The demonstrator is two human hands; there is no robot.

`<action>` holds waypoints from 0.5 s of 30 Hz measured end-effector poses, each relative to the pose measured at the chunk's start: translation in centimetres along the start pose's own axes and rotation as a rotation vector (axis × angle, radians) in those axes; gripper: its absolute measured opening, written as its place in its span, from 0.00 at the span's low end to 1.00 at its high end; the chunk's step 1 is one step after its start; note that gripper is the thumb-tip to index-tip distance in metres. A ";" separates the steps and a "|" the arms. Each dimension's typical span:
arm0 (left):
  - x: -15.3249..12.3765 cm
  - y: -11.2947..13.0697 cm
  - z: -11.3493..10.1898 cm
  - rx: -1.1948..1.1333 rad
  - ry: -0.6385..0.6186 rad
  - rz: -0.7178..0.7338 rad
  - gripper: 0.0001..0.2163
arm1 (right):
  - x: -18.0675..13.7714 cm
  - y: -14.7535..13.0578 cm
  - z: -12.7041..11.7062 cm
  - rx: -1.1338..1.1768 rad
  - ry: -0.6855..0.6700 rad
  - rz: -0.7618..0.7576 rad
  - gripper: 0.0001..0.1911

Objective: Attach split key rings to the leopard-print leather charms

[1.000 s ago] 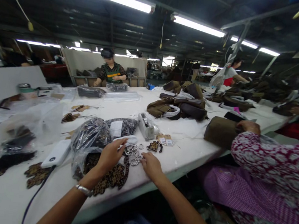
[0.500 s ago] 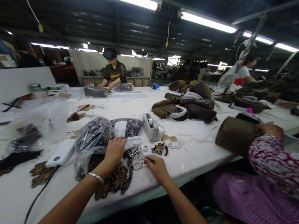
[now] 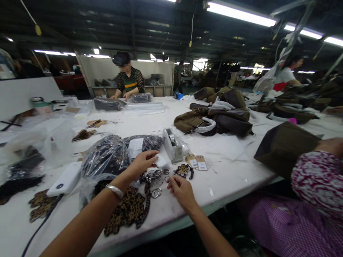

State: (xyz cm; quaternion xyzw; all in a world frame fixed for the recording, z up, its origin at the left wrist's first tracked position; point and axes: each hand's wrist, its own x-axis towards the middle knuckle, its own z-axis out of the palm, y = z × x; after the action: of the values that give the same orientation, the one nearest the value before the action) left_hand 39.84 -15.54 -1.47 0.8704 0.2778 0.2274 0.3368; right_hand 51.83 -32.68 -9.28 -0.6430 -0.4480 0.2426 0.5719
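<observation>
My left hand is closed, its fingers on a small white wrapped piece above a pile of silver metal rings. To the right, my right hand pinches a metal ring at its fingertips; the ring is partly hidden. One loose pair of rings lies below the pile. Leopard-print pieces with a dark braided cord rest under and beside my left forearm. Another leopard-print charm lies beyond my right hand.
A plastic-wrapped bag stands left of my hands. Behind them are a tape dispenser and tags. A white device trails a cable. Brown bags are piled farther back. A co-worker's sleeve and bag are at right.
My left hand has moved right, the white piece shifting with it. My right hand has hardly moved. The co-worker at right has tilted the brown bag.
</observation>
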 end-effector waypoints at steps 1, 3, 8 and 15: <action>-0.4 0.2 0.1 -0.008 -0.026 0.002 0.22 | 0.0 0.0 -0.1 0.011 0.002 0.012 0.19; -1.6 0.5 -0.3 0.015 -0.075 -0.004 0.21 | 0.0 -0.1 -0.2 0.026 0.000 0.030 0.19; -7.0 0.6 -2.8 0.217 -0.221 -0.016 0.10 | 0.0 0.0 -0.2 0.027 -0.022 0.021 0.17; -11.7 -0.2 -1.4 0.530 -0.236 -0.085 0.06 | -0.3 0.3 -0.1 0.014 -0.035 -0.012 0.13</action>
State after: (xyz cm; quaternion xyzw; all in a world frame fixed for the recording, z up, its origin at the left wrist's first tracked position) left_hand 30.23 -22.24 -3.06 0.9361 0.3226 0.0300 0.1367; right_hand 51.87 -32.96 -9.60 -0.6318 -0.4600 0.2539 0.5699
